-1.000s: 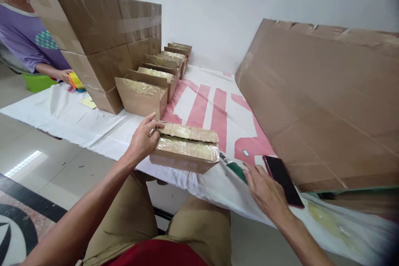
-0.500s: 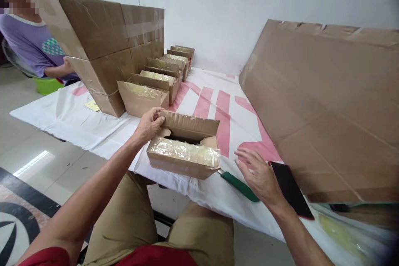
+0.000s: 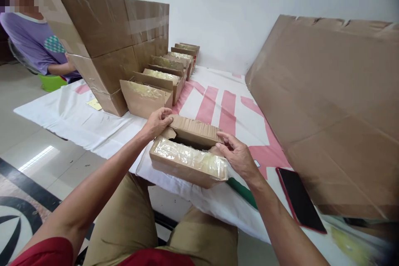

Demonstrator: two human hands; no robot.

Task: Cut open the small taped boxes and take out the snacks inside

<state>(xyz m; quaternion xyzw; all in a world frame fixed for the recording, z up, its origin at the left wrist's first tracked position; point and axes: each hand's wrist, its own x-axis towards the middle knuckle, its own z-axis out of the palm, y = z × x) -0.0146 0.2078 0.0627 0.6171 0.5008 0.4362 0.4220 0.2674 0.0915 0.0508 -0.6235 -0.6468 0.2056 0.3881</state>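
Note:
A small cardboard box (image 3: 183, 170) sits at the table's front edge, partly open, with shiny clear tape over its near flap. My left hand (image 3: 158, 124) grips the left end of its raised far flap (image 3: 196, 126) between thumb and fingers. At the flap's right end, my right hand (image 3: 235, 151) pinches the cardboard in the same way. A dark gap shows between the two long flaps; what lies inside cannot be made out. Under my right forearm lies a green-handled tool (image 3: 243, 193), its other end hidden.
Several taped, open boxes (image 3: 146, 95) stand in a row toward the wall, beside tall stacked cartons (image 3: 102, 29). A large carton (image 3: 330, 112) fills the right side. A phone (image 3: 301, 199) lies near it. A person in a purple shirt (image 3: 28, 45) sits at left.
My right hand has come left from the open tabletop and taken hold of the box's far flap. That flap has tipped nearer to closed. My left hand keeps its hold.

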